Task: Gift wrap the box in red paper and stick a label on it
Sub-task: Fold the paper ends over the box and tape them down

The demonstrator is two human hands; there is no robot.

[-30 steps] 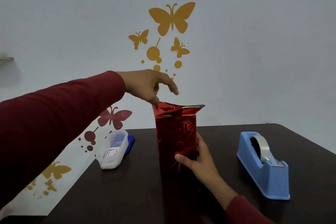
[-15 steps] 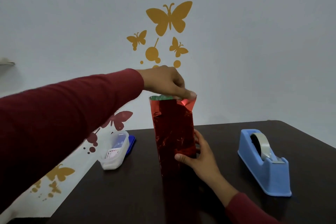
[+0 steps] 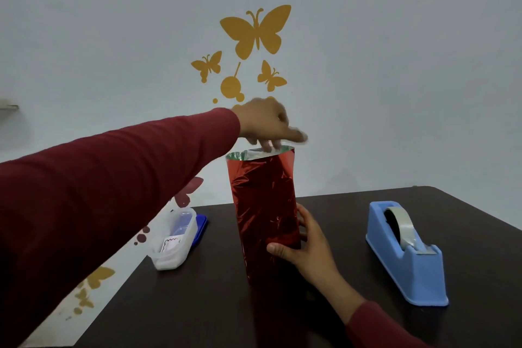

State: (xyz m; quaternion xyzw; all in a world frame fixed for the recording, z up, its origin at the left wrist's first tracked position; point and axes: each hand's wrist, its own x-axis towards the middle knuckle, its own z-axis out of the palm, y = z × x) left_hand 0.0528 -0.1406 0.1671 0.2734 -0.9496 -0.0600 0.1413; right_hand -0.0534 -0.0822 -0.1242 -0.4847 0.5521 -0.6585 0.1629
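Note:
A box wrapped in shiny red paper [image 3: 264, 206] stands upright on end on the dark table [image 3: 197, 305]. Its top is an open tube of paper with the silver inside showing. My left hand [image 3: 268, 124] hovers over that top, blurred, with its fingertips touching the paper's upper edge. My right hand [image 3: 303, 246] grips the lower right side of the wrapped box and holds it up. The box itself is hidden under the paper. A white label lies inside the clear plastic case [image 3: 176, 237] to the left.
A blue tape dispenser [image 3: 406, 251] with a roll of clear tape stands on the table's right side. The clear case rests on a blue lid near the table's far left edge. A wall with butterfly stickers rises just behind the table.
My left hand has shifted right along the top of the paper and the top has opened from a pinched crease into a rounder tube. My right hand has kept its grip.

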